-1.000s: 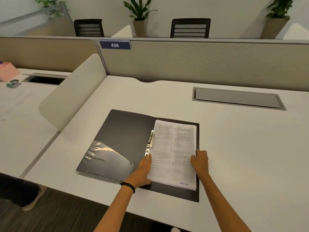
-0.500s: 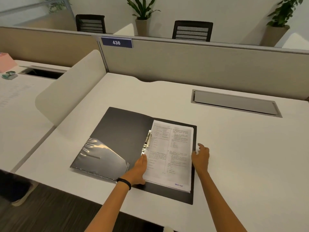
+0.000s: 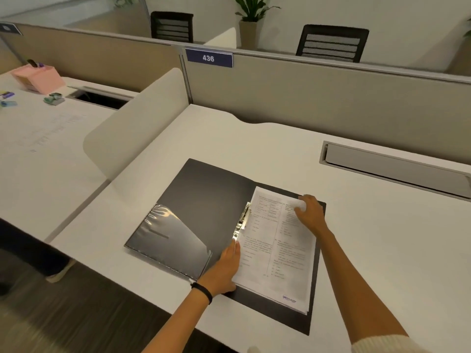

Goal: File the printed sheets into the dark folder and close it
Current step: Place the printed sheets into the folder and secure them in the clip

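Observation:
The dark folder (image 3: 204,197) lies open on the white desk (image 3: 382,238), with a clear plastic pocket (image 3: 168,235) on its left flap and a metal clip (image 3: 243,219) along the spine. A stack of printed sheets (image 3: 277,250) rests on the right half, beside the clip. My left hand (image 3: 225,267) lies flat on the stack's lower left edge. My right hand (image 3: 312,214) presses on the stack's upper right corner, fingers curled over the paper edge.
A grey cable hatch (image 3: 395,168) is set into the desk at the right. A curved white divider (image 3: 132,126) and a beige partition (image 3: 305,93) bound the desk. The neighbouring desk holds a pink box (image 3: 38,77) and small items.
My right hand has moved from the stack's right edge up to its upper right corner. My left hand stays at the lower left edge. The view has shifted right.

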{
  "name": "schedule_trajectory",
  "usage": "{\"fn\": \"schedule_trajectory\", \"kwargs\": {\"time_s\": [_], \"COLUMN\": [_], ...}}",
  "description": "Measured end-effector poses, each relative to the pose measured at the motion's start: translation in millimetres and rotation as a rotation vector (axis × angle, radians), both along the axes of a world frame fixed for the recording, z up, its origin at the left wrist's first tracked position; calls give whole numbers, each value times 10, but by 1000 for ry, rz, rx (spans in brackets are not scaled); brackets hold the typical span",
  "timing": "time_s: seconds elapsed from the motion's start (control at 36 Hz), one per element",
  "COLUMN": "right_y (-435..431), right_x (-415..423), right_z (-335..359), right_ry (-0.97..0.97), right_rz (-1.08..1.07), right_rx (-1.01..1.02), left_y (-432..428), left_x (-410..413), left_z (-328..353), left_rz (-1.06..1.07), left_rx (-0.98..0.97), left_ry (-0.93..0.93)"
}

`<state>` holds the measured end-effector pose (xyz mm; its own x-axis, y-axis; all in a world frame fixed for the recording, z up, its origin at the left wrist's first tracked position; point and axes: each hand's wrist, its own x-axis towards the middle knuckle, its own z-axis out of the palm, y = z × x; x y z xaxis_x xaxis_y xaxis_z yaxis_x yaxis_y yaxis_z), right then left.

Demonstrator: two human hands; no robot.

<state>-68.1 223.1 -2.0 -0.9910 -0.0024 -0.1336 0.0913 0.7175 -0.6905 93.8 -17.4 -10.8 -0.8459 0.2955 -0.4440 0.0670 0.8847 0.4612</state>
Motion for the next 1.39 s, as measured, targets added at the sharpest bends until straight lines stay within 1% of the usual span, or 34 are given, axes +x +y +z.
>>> {"fn": "schedule_trajectory", "kwargs": {"time_s": [0.14,0.28,0.47,0.67,0.72,0.81,0.94,1.06,1.11,1.17,1.39], "right_y": [-21,-85,-120,-155,-126,-38,112,215,243,246,92], "right_x": [-294,-439,-374,-363,-361,-308,15,361,525,687,1206], "right_z": [-73,-125,-183,-119,-99,-73,-61,-111,-148,-191,-292], "right_ry": [-43,-121,-83,-138,-142,-75,53,92,85,74,50], "right_rz": [132,174,180,196,185,111,-159,-339,-407,-423,-323], "right_rx": [162,252,298,292,270,205,-100,-269,-317,-326,-364], "left_y": [6,0,12,19,18,13,-27,-63,-78,-87,-95], "left_x": [26,46,23,26,28,35,13,-50,-76,-87,-59], "left_z": [-21,-45,-23,4,13,17,18,36,43,42,14], "left_rz": [50,88,91,80,81,74,56,67,82,96,203], "left_rx": [39,53,49,53,54,52,80,117,135,159,320], "left_ry": [26,11,11,10,1,-5,-53,-113,-126,-130,-95]}}
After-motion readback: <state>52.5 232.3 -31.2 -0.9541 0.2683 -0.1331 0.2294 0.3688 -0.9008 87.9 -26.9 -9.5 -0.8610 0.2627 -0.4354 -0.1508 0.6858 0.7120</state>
